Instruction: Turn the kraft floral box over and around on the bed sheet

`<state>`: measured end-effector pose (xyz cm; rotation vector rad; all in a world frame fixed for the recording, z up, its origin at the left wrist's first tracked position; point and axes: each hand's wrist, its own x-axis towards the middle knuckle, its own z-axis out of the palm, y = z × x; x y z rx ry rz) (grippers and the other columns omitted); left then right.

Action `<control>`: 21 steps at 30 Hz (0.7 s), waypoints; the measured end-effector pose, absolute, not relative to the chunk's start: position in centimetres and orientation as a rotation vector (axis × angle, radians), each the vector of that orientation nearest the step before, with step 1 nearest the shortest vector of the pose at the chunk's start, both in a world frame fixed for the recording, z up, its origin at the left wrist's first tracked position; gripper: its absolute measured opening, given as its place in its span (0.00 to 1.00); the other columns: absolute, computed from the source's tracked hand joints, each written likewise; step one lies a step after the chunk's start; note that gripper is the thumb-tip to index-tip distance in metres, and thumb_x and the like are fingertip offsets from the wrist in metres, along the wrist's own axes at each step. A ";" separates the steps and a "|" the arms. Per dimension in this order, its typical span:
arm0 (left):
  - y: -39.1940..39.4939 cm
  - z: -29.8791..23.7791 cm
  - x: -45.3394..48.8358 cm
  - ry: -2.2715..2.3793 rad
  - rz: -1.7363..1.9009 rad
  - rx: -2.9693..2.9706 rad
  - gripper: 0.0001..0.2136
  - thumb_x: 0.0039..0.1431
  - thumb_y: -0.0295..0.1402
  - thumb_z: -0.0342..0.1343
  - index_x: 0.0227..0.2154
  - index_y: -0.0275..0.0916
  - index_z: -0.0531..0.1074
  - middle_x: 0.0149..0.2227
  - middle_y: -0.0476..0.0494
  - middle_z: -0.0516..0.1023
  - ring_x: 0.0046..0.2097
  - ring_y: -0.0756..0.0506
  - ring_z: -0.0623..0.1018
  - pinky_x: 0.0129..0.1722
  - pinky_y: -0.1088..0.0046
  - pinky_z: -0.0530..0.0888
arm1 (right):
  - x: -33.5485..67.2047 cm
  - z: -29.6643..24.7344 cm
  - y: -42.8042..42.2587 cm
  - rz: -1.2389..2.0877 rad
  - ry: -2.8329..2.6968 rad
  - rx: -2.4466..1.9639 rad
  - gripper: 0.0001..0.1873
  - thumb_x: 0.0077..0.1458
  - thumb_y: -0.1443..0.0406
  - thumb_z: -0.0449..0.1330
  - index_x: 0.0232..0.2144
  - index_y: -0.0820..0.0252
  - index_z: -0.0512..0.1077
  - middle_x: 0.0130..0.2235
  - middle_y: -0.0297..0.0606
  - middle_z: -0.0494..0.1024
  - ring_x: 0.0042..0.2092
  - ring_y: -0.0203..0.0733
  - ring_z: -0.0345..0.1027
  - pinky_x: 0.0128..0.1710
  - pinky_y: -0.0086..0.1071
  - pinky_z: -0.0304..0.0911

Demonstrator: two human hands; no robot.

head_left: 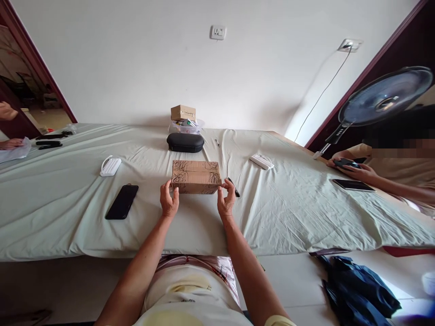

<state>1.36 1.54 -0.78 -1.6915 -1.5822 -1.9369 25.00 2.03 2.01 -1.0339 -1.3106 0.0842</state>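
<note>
A brown cardboard box (196, 174) with black scribbles near its corners sits in front of me on the cloth-covered table. My left hand (169, 199) grips its left end, fingers along the side and thumb at the near corner. At the opposite end, my right hand (226, 199) holds the box the same way. Just beyond the right hand lies a black pen (234, 187), partly hidden by the fingers. A black phone (122, 202) rests on the cloth to the left of the box.
Behind the box are a black zip case (185, 142), a plastic tub (200, 123) and a smaller carton (183, 112). White power banks (110, 166) (262, 161) flank it. A person at right holds a dark object; another's hands show at left. A fan (385, 102) stands right.
</note>
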 end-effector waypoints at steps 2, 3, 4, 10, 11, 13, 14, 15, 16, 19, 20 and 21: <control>1.7 -1.0 1.5 -1.620 -1.945 -1.724 0.20 0.68 0.42 0.50 0.57 0.37 0.66 0.46 0.33 0.75 0.46 0.41 0.77 0.42 0.65 0.77 | 24.9 1.6 2.5 0.147 -1.347 -1.060 0.18 0.63 0.56 0.55 0.51 0.57 0.69 0.40 0.40 0.75 0.44 0.45 0.71 0.49 0.42 0.68; 1.9 -1.2 1.5 -1.663 -1.939 -1.742 0.19 0.67 0.41 0.50 0.56 0.38 0.66 0.46 0.34 0.75 0.46 0.41 0.77 0.41 0.65 0.78 | 24.9 1.3 2.9 0.191 -1.372 -1.091 0.18 0.61 0.56 0.56 0.50 0.57 0.69 0.41 0.40 0.75 0.43 0.45 0.71 0.48 0.42 0.69; 2.1 -1.5 1.4 -1.719 -1.924 -1.764 0.18 0.66 0.39 0.51 0.56 0.38 0.67 0.45 0.35 0.75 0.46 0.41 0.77 0.40 0.65 0.78 | 24.9 0.9 3.3 0.240 -1.399 -1.130 0.18 0.59 0.57 0.57 0.49 0.57 0.69 0.41 0.41 0.75 0.43 0.46 0.72 0.46 0.41 0.69; 2.9 -2.8 0.9 -2.164 -1.572 -1.898 0.22 0.60 0.33 0.55 0.58 0.37 0.67 0.49 0.33 0.77 0.51 0.37 0.78 0.48 0.59 0.78 | 24.7 0.0 3.8 0.376 -1.586 -1.578 0.23 0.54 0.64 0.57 0.54 0.60 0.68 0.47 0.47 0.78 0.47 0.50 0.72 0.49 0.44 0.67; 2.9 -2.9 0.9 -2.194 -1.525 -1.911 0.23 0.60 0.33 0.55 0.58 0.36 0.66 0.50 0.32 0.76 0.53 0.36 0.78 0.51 0.58 0.77 | 24.6 0.2 3.5 0.345 -1.631 -1.656 0.24 0.55 0.65 0.58 0.55 0.62 0.68 0.49 0.48 0.78 0.49 0.52 0.71 0.51 0.45 0.65; 2.9 -2.9 0.8 -2.217 -1.480 -1.932 0.24 0.60 0.32 0.55 0.59 0.35 0.65 0.53 0.30 0.76 0.55 0.36 0.77 0.53 0.57 0.76 | 24.3 0.7 2.8 0.275 -1.700 -1.774 0.26 0.57 0.66 0.58 0.59 0.63 0.66 0.51 0.49 0.78 0.54 0.54 0.69 0.56 0.47 0.61; 2.9 -2.8 0.8 -2.222 -1.472 -1.942 0.24 0.60 0.32 0.54 0.59 0.35 0.66 0.53 0.30 0.76 0.56 0.36 0.77 0.54 0.57 0.76 | 24.2 1.0 2.5 0.250 -1.718 -1.814 0.28 0.58 0.66 0.57 0.61 0.62 0.65 0.52 0.49 0.78 0.56 0.55 0.68 0.57 0.48 0.59; 2.9 -2.8 0.8 -2.227 -1.468 -1.948 0.24 0.60 0.32 0.54 0.59 0.35 0.66 0.53 0.30 0.76 0.55 0.36 0.77 0.54 0.57 0.76 | 24.1 1.3 2.3 0.240 -1.730 -1.842 0.29 0.59 0.66 0.57 0.62 0.62 0.64 0.53 0.48 0.78 0.57 0.55 0.67 0.58 0.48 0.58; 2.9 -2.7 0.8 -2.229 -1.468 -1.951 0.24 0.60 0.32 0.54 0.59 0.35 0.66 0.53 0.31 0.77 0.55 0.36 0.78 0.54 0.57 0.76 | 24.1 1.4 2.1 0.241 -1.740 -1.857 0.31 0.59 0.67 0.57 0.64 0.61 0.63 0.54 0.47 0.78 0.58 0.55 0.67 0.58 0.47 0.57; 2.8 -2.6 0.8 -2.221 -1.492 -1.933 0.24 0.60 0.31 0.54 0.60 0.36 0.66 0.51 0.32 0.77 0.53 0.37 0.79 0.53 0.57 0.77 | 24.1 1.6 2.1 0.251 -1.749 -1.869 0.34 0.58 0.69 0.55 0.67 0.58 0.60 0.54 0.46 0.78 0.57 0.53 0.67 0.58 0.45 0.58; 2.8 -2.5 0.9 -2.216 -1.507 -1.923 0.24 0.60 0.31 0.54 0.60 0.36 0.66 0.51 0.32 0.78 0.53 0.37 0.79 0.52 0.58 0.77 | 24.2 1.6 2.2 0.260 -1.739 -1.871 0.35 0.57 0.69 0.54 0.67 0.58 0.60 0.54 0.46 0.78 0.57 0.52 0.68 0.57 0.45 0.59; 2.7 -2.4 0.9 -2.209 -1.525 -1.913 0.24 0.60 0.31 0.54 0.60 0.36 0.67 0.50 0.32 0.78 0.52 0.37 0.79 0.51 0.58 0.77 | 24.2 1.5 2.4 0.270 -1.721 -1.867 0.35 0.57 0.70 0.54 0.67 0.59 0.60 0.53 0.47 0.78 0.56 0.52 0.68 0.57 0.45 0.59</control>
